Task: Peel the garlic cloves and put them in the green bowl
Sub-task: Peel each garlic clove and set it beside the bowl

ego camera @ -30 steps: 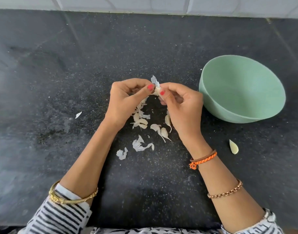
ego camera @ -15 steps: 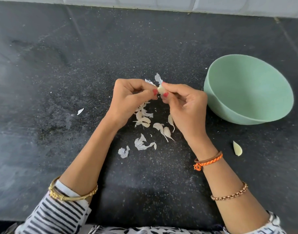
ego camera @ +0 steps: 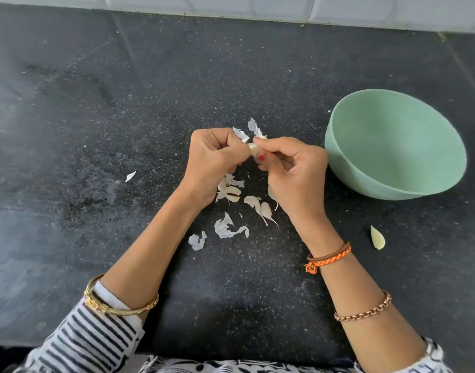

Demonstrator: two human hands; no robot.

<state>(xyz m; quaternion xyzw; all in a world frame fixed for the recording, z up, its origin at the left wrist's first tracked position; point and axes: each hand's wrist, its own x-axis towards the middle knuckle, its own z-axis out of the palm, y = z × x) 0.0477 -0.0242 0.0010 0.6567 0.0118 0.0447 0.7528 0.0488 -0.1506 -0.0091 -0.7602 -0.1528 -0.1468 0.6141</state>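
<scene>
A pale garlic clove is held between both hands above the dark counter. My left hand grips it with curled fingers, and my right hand pinches it between thumb and forefinger. Two flaps of white skin stick up from the clove. The green bowl stands tilted to the right of my right hand; I see nothing inside it. Unpeeled cloves lie under my hands among torn skins. One peeled clove lies alone on the counter below the bowl.
The black speckled counter stretches left and back to a white tiled wall. A stray bit of skin lies to the left of my hands. The counter's front edge runs just above my striped sleeves.
Both hands have turned the clove between them and a second flap of skin now stands up from it. The bowl and loose cloves lie as before.
</scene>
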